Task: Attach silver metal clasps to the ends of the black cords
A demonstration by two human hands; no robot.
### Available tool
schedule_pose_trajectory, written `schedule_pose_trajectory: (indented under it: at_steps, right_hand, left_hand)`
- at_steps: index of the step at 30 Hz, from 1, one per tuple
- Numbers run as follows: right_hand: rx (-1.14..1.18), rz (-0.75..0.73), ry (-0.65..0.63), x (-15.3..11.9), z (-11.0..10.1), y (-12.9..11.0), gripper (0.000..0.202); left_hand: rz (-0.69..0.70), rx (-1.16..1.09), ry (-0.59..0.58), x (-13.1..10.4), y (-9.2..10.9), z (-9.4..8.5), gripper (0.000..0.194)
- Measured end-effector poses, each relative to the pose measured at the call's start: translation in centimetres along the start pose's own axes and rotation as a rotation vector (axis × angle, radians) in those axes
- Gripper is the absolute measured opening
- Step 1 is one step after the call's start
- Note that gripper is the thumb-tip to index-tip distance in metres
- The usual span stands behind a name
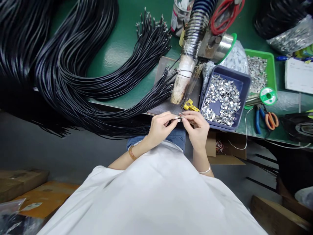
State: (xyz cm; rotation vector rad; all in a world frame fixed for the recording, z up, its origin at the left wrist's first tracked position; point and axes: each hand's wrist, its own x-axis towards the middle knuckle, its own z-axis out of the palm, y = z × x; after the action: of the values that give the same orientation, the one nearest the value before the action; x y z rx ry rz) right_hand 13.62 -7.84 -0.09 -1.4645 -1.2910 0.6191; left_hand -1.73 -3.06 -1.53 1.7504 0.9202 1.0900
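My left hand (160,128) and my right hand (197,128) meet at the table's front edge, fingertips pinched together. Between them is a small dark piece with a bit of metal, perhaps a cable end; the fingers hide most of it. Just beyond my hands lie a yellow tool (190,105) and the tip of a wrapped hose (182,80). A bundle of black cables (117,112) runs in from the left, its ends near the hose. To the right of my right hand, a dark blue tray (245,85) holds many small metal connectors (221,98).
A green tray (272,68) with metal parts stands at the right, beside a solder spool (268,96). Blue-handled pliers (258,120) and orange-handled pliers (271,120) lie near the front edge. An open cardboard box (226,159) sits below the table.
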Motion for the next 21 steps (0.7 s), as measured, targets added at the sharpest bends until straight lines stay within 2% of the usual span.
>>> schedule_pose_trajectory:
  at_steps: [5, 8, 11, 14, 16, 18, 21]
  right_hand:
    - [-0.251, -0.189, -0.117, 0.3, -0.9, -0.1, 0.011]
    - [-0.287, -0.223, -0.141, 0.3, -1.0, -0.3, 0.012]
    - [-0.134, -0.112, -0.093, 0.1, -0.7, -0.3, 0.009]
    - [0.141, 0.041, -0.052, 0.0, 0.0, 0.2, 0.005]
    - [0.325, 0.12, -0.046, 0.0, 0.4, 0.9, 0.013]
    - [0.433, 0.164, -0.045, 0.0, 0.7, 1.4, 0.019]
    - [0.394, 0.137, 0.026, 0.0, 0.7, 1.4, 0.011]
  left_hand:
    - [0.224, 0.383, -0.097, -0.4, -0.5, 0.0, 0.026]
    - [0.241, 0.461, -0.123, -0.6, -0.5, 0.2, 0.03]
    - [0.072, 0.163, -0.12, -0.7, 0.0, 0.4, 0.026]
    - [-0.263, -0.347, -0.143, -0.7, 0.7, 0.6, 0.032]
    - [-0.433, -0.611, -0.182, -0.4, 1.1, 0.7, 0.037]
    - [-0.517, -0.734, -0.202, 0.0, 1.4, 0.6, 0.04]
    - [-0.545, -0.753, -0.175, 0.5, 1.6, 0.3, 0.041]
